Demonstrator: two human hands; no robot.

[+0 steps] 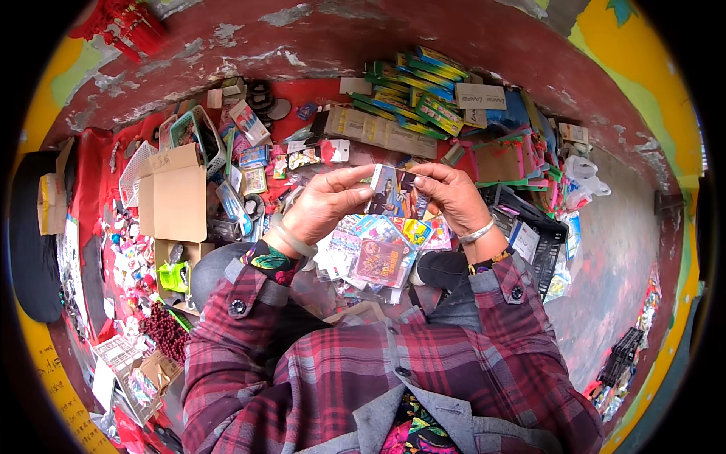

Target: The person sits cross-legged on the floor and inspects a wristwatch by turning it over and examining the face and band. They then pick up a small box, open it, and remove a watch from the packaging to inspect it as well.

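Both hands hold a small flat picture pack (395, 192), dark with a colourful print and a white strip along its left edge. My left hand (333, 198) pinches that left edge between thumb and fingers. At the upper right corner, my right hand (456, 198) grips it with the thumb on top and the fingers partly hidden. Below the pack, between my knees, lies a spread of colourful flat packets (363, 250). A reddish-brown square packet (380, 262) in clear wrapping rests on top of them.
An open cardboard box (175, 198) stands at left, beside white and green baskets (198, 130). Long yellow-green boxes (423, 83) are stacked at the back. A black plastic crate (541, 242) sits by my right knee, with pink and green-edged boards (507, 160) behind it.
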